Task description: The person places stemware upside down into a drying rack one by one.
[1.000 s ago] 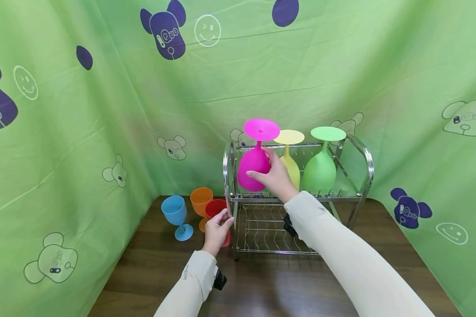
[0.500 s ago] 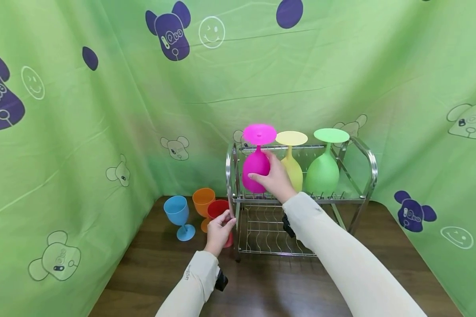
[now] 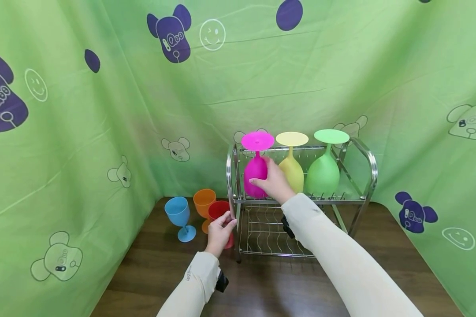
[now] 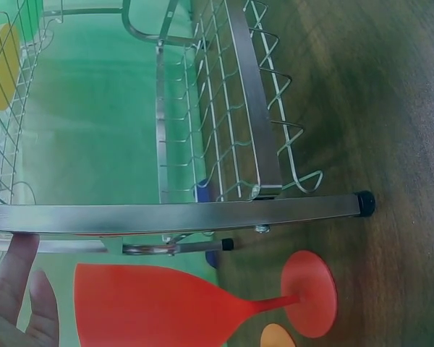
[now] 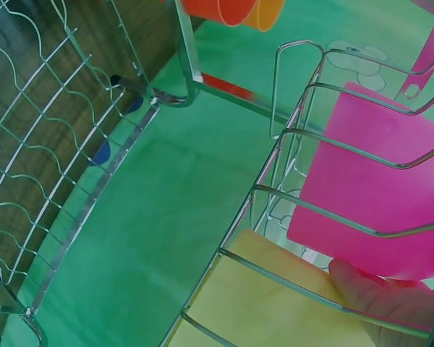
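Note:
My right hand (image 3: 277, 180) grips the bowl of a magenta goblet (image 3: 254, 176), which stands upside down at the left end of the upper tier of a metal dish rack (image 3: 301, 201). In the right wrist view, the magenta bowl (image 5: 376, 188) is behind the rack's wire prongs, beside a yellow bowl. With thumb and fingers, my left hand (image 3: 219, 233) holds the rack's front left post (image 4: 166, 215). Just behind that hand a red goblet (image 4: 152, 303) stands upright on the table, partly hidden in the head view.
An inverted yellow goblet (image 3: 291, 171) and an inverted green goblet (image 3: 323, 174) share the upper tier. Left of the rack, a blue goblet (image 3: 177, 212) and an orange goblet (image 3: 203, 200) stand upright on the wooden table (image 3: 262, 290). Green printed cloth (image 3: 238, 79) hangs behind and at both sides.
The magenta goblet has come down onto the rack's upper tier with my right hand around it, its base now lower beside the yellow one. My left hand stays at the post.

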`<state>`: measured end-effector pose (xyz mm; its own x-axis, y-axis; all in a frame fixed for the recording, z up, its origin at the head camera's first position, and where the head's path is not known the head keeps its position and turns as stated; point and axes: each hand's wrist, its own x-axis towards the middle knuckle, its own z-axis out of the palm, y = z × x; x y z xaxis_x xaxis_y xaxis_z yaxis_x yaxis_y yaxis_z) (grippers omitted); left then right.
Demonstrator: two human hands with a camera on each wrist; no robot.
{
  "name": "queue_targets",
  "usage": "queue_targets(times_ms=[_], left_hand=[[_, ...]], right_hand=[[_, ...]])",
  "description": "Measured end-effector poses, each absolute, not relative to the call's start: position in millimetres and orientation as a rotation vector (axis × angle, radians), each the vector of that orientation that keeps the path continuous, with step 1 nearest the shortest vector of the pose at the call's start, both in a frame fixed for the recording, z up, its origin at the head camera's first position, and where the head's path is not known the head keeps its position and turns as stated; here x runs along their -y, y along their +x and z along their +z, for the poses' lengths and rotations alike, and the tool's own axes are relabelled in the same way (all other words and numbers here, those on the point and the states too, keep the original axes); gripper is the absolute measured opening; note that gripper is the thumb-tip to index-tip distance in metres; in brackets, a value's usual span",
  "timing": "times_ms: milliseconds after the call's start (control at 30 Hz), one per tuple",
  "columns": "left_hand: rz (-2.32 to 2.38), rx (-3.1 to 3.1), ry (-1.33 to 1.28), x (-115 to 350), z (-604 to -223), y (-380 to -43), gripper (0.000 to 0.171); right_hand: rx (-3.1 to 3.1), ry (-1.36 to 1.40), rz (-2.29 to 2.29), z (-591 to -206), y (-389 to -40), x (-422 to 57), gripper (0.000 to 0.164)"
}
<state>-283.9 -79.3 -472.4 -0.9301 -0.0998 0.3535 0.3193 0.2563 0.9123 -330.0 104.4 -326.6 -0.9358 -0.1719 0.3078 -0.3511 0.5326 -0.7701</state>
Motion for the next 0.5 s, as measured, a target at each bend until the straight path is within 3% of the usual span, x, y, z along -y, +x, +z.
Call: queue_targets(times_ms=[500], left_hand=[[-1.718,2.186,-0.183,78.3,-471.8,-282.2,0.033]], right_hand=[[2.609,0.447,1.321,-328.5,-332.4,-102.8,0.072]])
